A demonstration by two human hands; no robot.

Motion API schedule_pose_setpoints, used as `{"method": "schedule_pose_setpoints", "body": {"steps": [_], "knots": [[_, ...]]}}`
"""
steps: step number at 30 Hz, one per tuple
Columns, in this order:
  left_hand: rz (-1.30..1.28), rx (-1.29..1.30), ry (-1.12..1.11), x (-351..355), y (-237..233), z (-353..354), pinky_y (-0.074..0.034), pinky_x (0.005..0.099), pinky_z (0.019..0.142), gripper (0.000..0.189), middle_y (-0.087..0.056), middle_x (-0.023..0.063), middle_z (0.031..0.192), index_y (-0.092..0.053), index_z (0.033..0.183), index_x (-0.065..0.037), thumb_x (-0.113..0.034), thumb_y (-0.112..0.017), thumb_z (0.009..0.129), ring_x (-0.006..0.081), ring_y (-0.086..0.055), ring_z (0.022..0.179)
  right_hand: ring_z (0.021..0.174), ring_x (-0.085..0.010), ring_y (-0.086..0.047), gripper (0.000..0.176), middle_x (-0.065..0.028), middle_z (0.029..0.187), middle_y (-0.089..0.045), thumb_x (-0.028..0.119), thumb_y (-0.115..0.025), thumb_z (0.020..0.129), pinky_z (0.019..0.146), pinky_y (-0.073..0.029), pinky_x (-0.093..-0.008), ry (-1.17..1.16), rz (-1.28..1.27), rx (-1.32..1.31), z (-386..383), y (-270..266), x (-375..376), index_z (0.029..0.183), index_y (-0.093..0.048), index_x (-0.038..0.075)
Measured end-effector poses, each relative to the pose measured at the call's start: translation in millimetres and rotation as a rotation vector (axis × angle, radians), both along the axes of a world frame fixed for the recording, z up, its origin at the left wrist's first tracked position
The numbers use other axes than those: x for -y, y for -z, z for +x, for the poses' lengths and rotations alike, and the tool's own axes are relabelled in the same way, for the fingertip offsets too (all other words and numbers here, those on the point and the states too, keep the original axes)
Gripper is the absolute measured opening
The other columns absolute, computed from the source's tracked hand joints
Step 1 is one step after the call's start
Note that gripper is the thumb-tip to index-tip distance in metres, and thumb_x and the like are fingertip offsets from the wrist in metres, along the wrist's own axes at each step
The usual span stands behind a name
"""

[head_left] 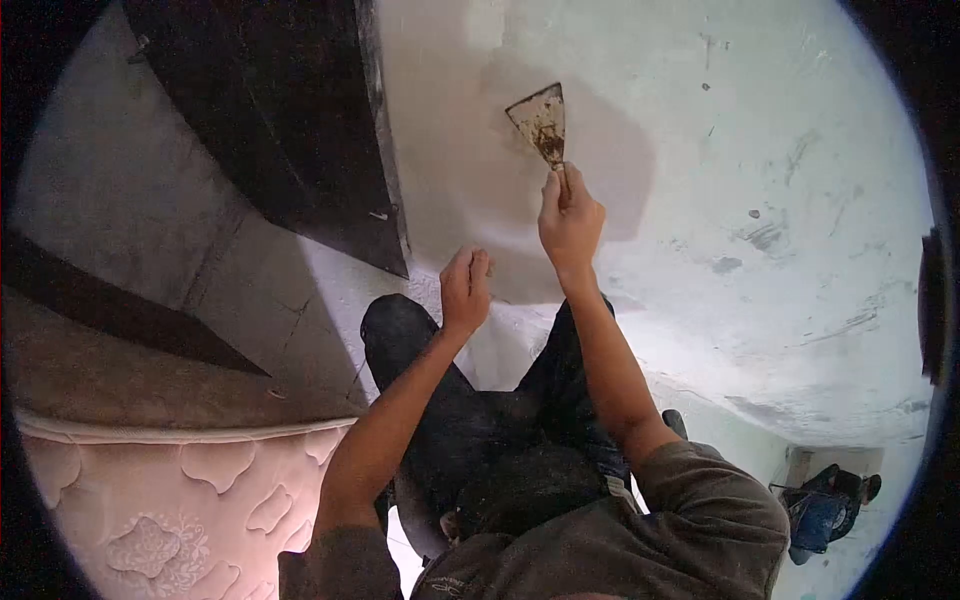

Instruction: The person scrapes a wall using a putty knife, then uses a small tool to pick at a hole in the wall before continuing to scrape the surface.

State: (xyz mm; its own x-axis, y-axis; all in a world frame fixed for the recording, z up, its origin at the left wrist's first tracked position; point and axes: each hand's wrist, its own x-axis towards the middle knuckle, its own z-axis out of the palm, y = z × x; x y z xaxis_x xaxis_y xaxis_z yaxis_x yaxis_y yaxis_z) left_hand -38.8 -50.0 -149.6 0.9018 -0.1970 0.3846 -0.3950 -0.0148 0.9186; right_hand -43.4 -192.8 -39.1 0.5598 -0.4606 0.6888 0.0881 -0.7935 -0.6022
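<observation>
My right hand [572, 222] is wrapped round the handle of a putty knife [543, 122], its wide blade pointing up and stained with brown and dark residue. The blade overlaps a damp-looking, darker patch on the pale wall [690, 290]. Lower and to the left, my left hand [467, 292] is held above my knee with its fingers curled closed. What those fingers hold, if anything, I cannot tell.
A dark door-like panel [290, 120] stands left of the wall. At lower left lies a pink quilted mattress [200, 500], with a dark board [130, 310] above it. Dark items [828, 510] sit at lower right. Scuffs mark the wall's right side.
</observation>
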Motion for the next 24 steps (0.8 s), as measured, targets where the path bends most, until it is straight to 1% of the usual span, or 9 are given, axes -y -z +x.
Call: {"method": "schedule_pose_setpoints", "body": {"steps": [3,5,8,10,14,16,20,21,24], "knots": [[-0.031,-0.024,-0.002,-7.0,-7.2,0.0,-0.045,0.0361,0.064,0.028,-0.059,0.0133,0.070,-0.055,0.081,0.002,-0.019,-0.047,0.098,0.0260,-0.059,0.065,0.055,-0.0366,-0.060,0.017,-0.0184,0.062,-0.058,0.014,-0.058,0.091,0.049,-0.045,-0.0410,-0.046,0.085,0.028,2.7,-5.0,-9.9,0.101,-0.061,0.001],[-0.034,-0.056,0.016,-0.6,-5.7,-3.4,-0.045,0.0359,0.064,0.028,-0.059,0.0133,0.070,-0.055,0.081,0.002,-0.019,-0.047,0.097,0.0256,-0.059,0.065,0.055,-0.0369,-0.060,0.017,-0.0185,0.062,-0.058,0.014,-0.057,0.090,0.050,-0.045,-0.0408,-0.014,-0.013,0.105,10.1,-0.7,0.7,0.100,-0.060,0.001],[-0.033,-0.019,0.025,1.7,3.6,-2.2,-0.045,0.0366,0.064,0.028,-0.059,0.0135,0.070,-0.055,0.080,0.002,-0.019,-0.047,0.097,0.0262,-0.059,0.065,0.056,-0.0359,-0.062,0.017,-0.0184,0.063,-0.059,0.013,-0.057,0.090,0.050,-0.045,-0.0409,-0.054,-0.031,0.003,21.7,-12.0,-4.0,0.100,-0.061,0.001],[0.007,-0.017,-0.013,0.6,1.3,-2.4,-0.045,0.0380,0.063,0.028,-0.059,0.0136,0.070,-0.056,0.080,0.002,-0.018,-0.047,0.097,0.0272,-0.058,0.065,0.057,-0.0364,-0.062,0.017,-0.0183,0.063,-0.059,0.014,-0.057,0.090,0.052,-0.046,-0.0413,-0.052,-0.043,0.043,11.6,-18.6,-7.9,0.102,-0.061,0.002],[0.007,0.005,0.003,-4.0,-2.3,0.6,-0.045,0.0389,0.064,0.027,-0.059,0.0140,0.071,-0.056,0.080,0.002,-0.018,-0.047,0.097,0.0279,-0.059,0.066,0.058,-0.0383,-0.061,0.020,-0.0193,0.064,-0.060,0.015,-0.057,0.090,0.052,-0.047,-0.0421,-0.036,0.079,0.080,4.0,-11.4,0.6,0.104,-0.063,0.003],[-0.016,-0.029,-0.010,-0.9,1.4,2.8,-0.045,0.0391,0.064,0.027,-0.060,0.0143,0.072,-0.056,0.080,0.002,-0.019,-0.048,0.097,0.0280,-0.060,0.067,0.057,-0.0379,-0.061,0.019,-0.0197,0.064,-0.060,0.014,-0.058,0.089,0.051,-0.047,-0.0426,0.041,-0.147,0.009,9.6,-13.8,1.6,0.105,-0.062,0.003],[-0.010,-0.008,-0.034,0.4,-4.5,-1.9,-0.046,0.0391,0.065,0.028,-0.060,0.0144,0.072,-0.056,0.080,0.001,-0.019,-0.048,0.097,0.0284,-0.060,0.068,0.057,-0.0374,-0.061,0.018,-0.0190,0.064,-0.061,0.014,-0.057,0.089,0.051,-0.047,-0.0430,-0.013,-0.095,-0.089,6.0,-27.1,-2.4,0.104,-0.062,0.004],[0.003,-0.016,-0.009,-0.1,-7.0,-2.2,-0.046,0.0393,0.065,0.027,-0.060,0.0144,0.072,-0.056,0.081,0.001,-0.020,-0.048,0.097,0.0287,-0.060,0.068,0.045,-0.0245,-0.053,0.016,-0.0169,0.059,-0.055,0.015,-0.058,0.091,0.049,-0.042,-0.0324,0.018,-0.084,-0.017,3.7,-23.8,-2.2,0.098,-0.064,0.002],[0.001,-0.024,0.008,-3.6,-1.4,3.1,-0.046,0.0402,0.066,0.026,-0.062,0.0144,0.075,-0.059,0.084,0.000,-0.021,-0.050,0.096,0.0293,-0.062,0.069,0.047,-0.0200,-0.057,0.017,-0.0138,0.058,-0.059,0.015,-0.061,0.091,0.047,-0.043,-0.0322,-0.012,-0.009,-0.030,0.7,-20.0,-0.2,0.103,-0.064,0.003]]}}
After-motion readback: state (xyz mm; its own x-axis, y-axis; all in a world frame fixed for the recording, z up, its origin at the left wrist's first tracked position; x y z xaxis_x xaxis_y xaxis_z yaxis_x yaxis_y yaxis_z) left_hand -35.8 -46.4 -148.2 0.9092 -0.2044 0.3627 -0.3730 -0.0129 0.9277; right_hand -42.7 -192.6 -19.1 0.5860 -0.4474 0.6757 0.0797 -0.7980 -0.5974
